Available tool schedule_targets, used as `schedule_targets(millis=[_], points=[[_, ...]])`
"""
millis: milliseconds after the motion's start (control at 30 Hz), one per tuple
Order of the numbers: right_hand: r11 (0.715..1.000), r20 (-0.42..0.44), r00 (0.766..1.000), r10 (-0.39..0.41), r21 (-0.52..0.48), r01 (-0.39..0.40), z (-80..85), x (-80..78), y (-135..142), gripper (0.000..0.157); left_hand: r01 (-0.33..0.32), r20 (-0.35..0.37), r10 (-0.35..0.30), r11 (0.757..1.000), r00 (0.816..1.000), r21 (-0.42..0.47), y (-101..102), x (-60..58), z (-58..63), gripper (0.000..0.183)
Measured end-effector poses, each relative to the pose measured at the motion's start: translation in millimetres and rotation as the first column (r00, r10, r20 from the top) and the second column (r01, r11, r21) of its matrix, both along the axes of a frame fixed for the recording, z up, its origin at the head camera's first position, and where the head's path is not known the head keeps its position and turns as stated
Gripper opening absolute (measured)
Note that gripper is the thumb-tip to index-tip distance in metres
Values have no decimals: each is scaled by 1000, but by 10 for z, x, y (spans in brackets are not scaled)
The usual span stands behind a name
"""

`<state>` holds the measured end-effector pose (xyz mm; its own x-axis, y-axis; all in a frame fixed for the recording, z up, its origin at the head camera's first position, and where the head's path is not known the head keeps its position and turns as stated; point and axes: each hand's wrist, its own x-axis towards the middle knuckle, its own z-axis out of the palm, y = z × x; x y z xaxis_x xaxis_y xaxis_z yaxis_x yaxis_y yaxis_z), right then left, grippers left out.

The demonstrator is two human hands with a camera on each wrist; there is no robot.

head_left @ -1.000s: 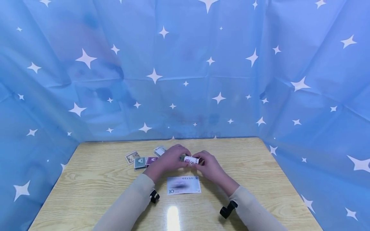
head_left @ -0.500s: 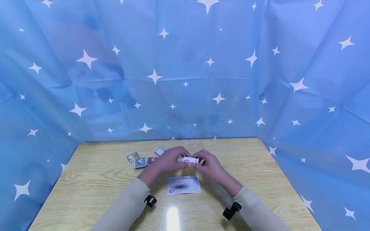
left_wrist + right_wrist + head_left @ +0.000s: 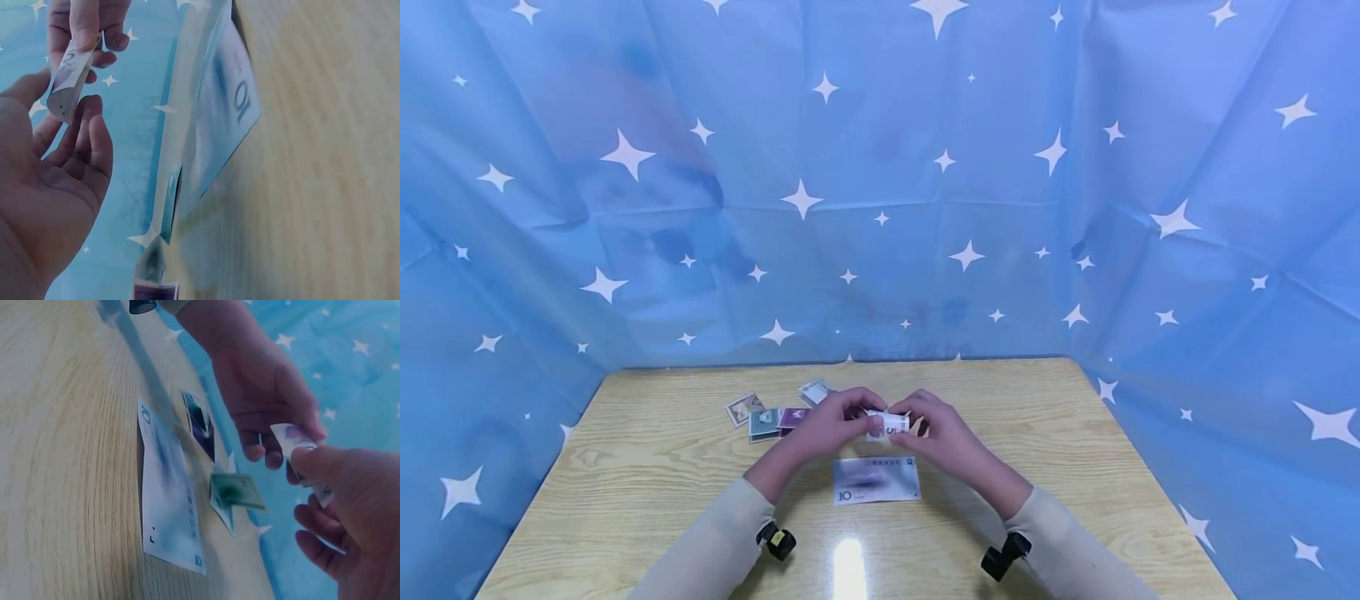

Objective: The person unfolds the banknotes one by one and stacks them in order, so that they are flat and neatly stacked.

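Note:
Above the middle of the table, a folded banknote [image 3: 892,425] marked with a 5 is held between both hands. My left hand [image 3: 827,432] pinches its left end, thumb on the near face. At the other end, my right hand [image 3: 946,429] grips it between thumb and fingers. In the left wrist view the folded banknote [image 3: 69,81] looks curved and layered, its lower end by my left palm. A flat banknote marked 10 [image 3: 876,481] lies on the table below the hands.
Left of my left hand lie a brownish note [image 3: 743,408], teal notes [image 3: 763,422], a purple note [image 3: 792,418] and a pale grey note [image 3: 815,392]. A folded green note [image 3: 237,490] rests on the table [image 3: 1037,450]. A blue starry curtain [image 3: 880,183] hangs behind.
My left hand has shifted slightly left and its fingers have changed position on the folded banknote. The note has moved a little left and nearer. My right hand keeps its hold.

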<state>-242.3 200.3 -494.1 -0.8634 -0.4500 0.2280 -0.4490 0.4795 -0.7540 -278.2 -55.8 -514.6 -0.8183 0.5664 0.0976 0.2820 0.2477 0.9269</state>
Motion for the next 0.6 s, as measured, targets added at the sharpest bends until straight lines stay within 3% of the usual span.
schedule_targets(millis=[300, 600], points=[[999, -66, 997, 38, 9, -38, -11, 28, -43, 37, -77, 197, 43, 982, 979, 172, 35, 86, -56, 24], [999, 37, 999, -1, -50, 3, -7, 40, -87, 39, -122, 243, 72, 972, 967, 199, 35, 120, -89, 30]])
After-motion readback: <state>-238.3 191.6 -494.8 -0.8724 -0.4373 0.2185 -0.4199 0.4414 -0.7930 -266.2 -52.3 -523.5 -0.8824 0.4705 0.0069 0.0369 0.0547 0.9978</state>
